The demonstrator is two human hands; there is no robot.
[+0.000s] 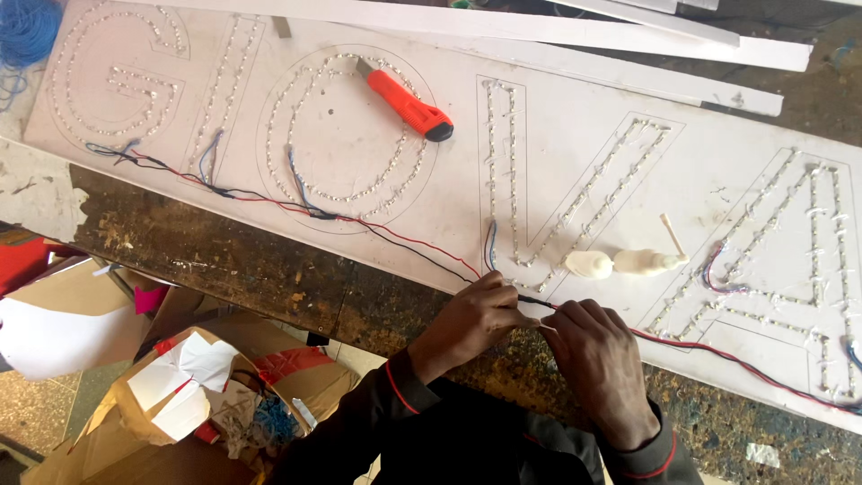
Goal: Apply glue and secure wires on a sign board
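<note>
Your left hand (476, 319) and right hand (597, 364) sit close together at the near edge of the white sign board (557, 117), fingertips almost touching, both pinched shut on the red and black wires (395, 235) where they meet just below the board's edge. The wire pair runs left from your hands along the board's lower edge to the far-left outline, and another red/black run goes right from your right hand along the bottom edge twd the far-right outline. Short blue leads (490, 244) come down off the board just above your left hand. The board lies flat on a worn, dark counter (224, 256) and carries large letter outlines filled w/ rows of small LED modules (346, 193), stuck down w/ whitish blobs. An orange utility knife (409, 106) lies inside the round outline, well apart from your hands, blade end pointing up-left. Near your right hand, just above it, two pale lumps of sealant or putty (620, 263) rest on the board w/ a thin stick (672, 235) beside them; can't tell exactly what they are. White strips (628, 40) lie along the board's far side. Blue wire bundle (27, 31) at top-left corner. Below the counter, open cardboard boxes (206, 395) w/ paper scraps on the floor.
</note>
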